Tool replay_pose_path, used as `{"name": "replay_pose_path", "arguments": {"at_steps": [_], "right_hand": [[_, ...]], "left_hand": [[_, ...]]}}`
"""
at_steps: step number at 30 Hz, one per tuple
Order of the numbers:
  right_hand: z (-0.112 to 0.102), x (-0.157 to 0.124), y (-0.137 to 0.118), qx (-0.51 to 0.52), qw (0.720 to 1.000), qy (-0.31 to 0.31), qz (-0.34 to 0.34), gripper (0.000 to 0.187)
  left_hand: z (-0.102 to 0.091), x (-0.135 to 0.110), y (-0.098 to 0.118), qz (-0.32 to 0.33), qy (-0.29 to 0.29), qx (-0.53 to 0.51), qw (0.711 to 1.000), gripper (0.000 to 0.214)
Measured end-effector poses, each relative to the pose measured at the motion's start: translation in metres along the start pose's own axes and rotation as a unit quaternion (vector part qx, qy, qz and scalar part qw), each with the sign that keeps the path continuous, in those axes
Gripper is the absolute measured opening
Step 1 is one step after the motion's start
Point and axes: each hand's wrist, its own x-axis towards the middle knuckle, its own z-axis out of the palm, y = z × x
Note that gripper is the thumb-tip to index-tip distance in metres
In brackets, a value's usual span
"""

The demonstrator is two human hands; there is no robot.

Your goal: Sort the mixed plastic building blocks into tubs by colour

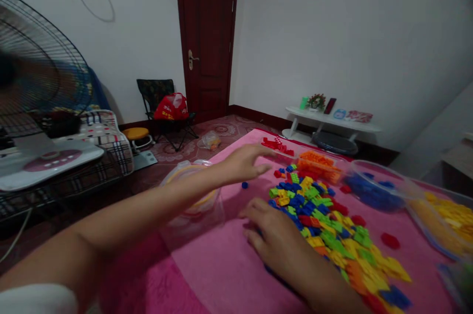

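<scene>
My left hand reaches over the pink tabletop, thumb and fingers apart, with nothing visible in it. Its fingertips are close to a clear container with red toy bricks. Beside the near left edge of a mixed pile of toy building bricks is my right hand. Its fingers are bent but apart, and I see nothing held; part of the pile is hidden behind it. A small blue brick lies alone between the two hands. Under my left forearm stands a clear plastic tub, partly covered.
Orange bricks, blue bricks and yellow bricks sit in clear containers along the far right side. Several loose red pieces lie before them. A fan stands left; a folding chair holds a red bag.
</scene>
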Motion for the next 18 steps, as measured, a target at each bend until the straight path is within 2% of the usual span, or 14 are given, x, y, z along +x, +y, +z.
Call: {"name": "replay_pose_path", "arguments": {"at_steps": [2,5,7,8,10,12,16,18], "right_hand": [[0.016,0.006,-0.016,-0.005,0.998,-0.005,-0.056,0.037],[0.036,0.021,-0.026,-0.069,0.994,-0.018,-0.085,0.046],[0.048,0.032,-0.028,-0.115,0.990,-0.027,-0.084,0.038],[0.053,0.036,-0.028,-0.135,0.987,-0.027,-0.086,0.035],[0.063,0.039,-0.030,-0.169,0.980,-0.013,-0.104,0.032],[0.070,0.038,-0.034,-0.197,0.972,0.003,-0.130,0.029],[0.081,0.034,-0.052,-0.215,0.962,0.012,-0.169,0.019],[0.089,0.037,-0.063,-0.212,0.963,0.010,-0.166,0.019]], "left_hand": [[-0.037,-0.034,-0.036,-0.128,-0.010,0.100,0.987,0.038],[-0.076,-0.084,-0.097,-0.314,-0.043,0.188,0.930,0.065],[-0.089,-0.112,-0.130,-0.406,-0.089,0.158,0.896,0.074],[-0.092,-0.123,-0.142,-0.429,-0.113,0.128,0.887,0.078],[-0.092,-0.138,-0.155,-0.439,-0.127,0.107,0.883,0.080],[-0.088,-0.143,-0.158,-0.426,-0.118,0.118,0.889,0.077],[-0.078,-0.128,-0.149,-0.395,-0.102,0.161,0.899,0.059],[-0.075,-0.117,-0.145,-0.383,-0.109,0.172,0.901,0.052]]}}
